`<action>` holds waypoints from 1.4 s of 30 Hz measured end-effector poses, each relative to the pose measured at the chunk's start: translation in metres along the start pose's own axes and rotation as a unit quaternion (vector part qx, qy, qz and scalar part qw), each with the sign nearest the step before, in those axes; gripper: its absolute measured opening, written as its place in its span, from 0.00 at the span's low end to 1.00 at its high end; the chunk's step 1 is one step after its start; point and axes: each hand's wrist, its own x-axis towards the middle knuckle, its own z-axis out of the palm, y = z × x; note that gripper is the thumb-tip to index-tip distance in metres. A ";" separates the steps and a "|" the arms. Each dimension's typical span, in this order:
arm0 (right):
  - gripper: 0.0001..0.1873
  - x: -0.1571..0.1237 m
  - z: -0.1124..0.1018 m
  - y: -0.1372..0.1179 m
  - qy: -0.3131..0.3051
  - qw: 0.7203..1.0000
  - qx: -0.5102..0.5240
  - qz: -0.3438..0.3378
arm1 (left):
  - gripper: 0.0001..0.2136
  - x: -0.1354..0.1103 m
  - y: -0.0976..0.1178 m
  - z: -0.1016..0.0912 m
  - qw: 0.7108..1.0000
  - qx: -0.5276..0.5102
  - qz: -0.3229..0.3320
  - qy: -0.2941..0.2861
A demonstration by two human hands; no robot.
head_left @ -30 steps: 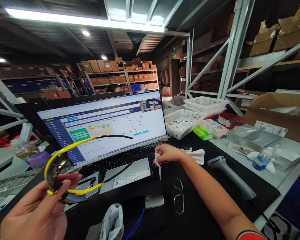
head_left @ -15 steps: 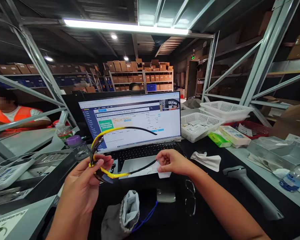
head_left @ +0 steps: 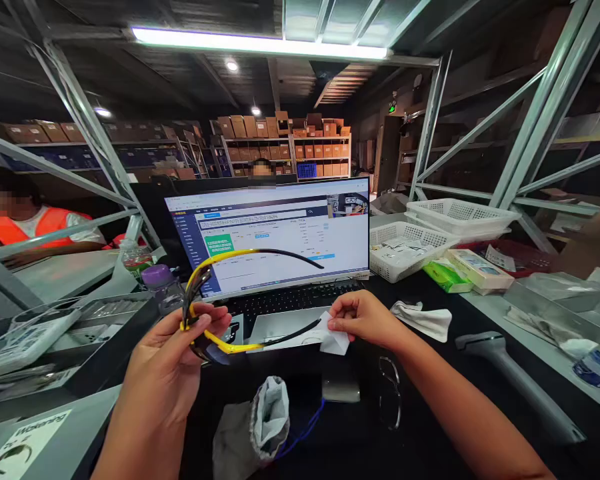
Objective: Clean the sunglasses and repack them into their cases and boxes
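Note:
My left hand is closed on a pair of yellow-and-black sports sunglasses, gripping them at the front by the dark lenses. Both temples are unfolded and reach to the right. Near the lower temple's black tip, my right hand pinches a small white piece of cloth or paper. The tip lies against or just beside this piece; I cannot tell whether they touch. Below the hands, a grey drawstring pouch with a pale lining lies open at its mouth. Clear-lensed, thin-framed glasses rest beneath my right forearm.
Behind the hands stand a monitor and a black keyboard. To the right are a white cloth, a barcode scanner and white baskets. A purple-capped bottle stands left. A person in an orange vest sits beyond.
My right hand has drawn slightly away from the temple tip, and more of the white piece shows. My left hand still holds the sunglasses. The whole view has shifted a little.

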 end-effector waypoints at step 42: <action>0.08 0.005 0.036 0.019 -0.077 0.795 -0.569 -0.198 | 0.14 -0.009 -0.008 0.011 0.995 0.048 0.085 0.001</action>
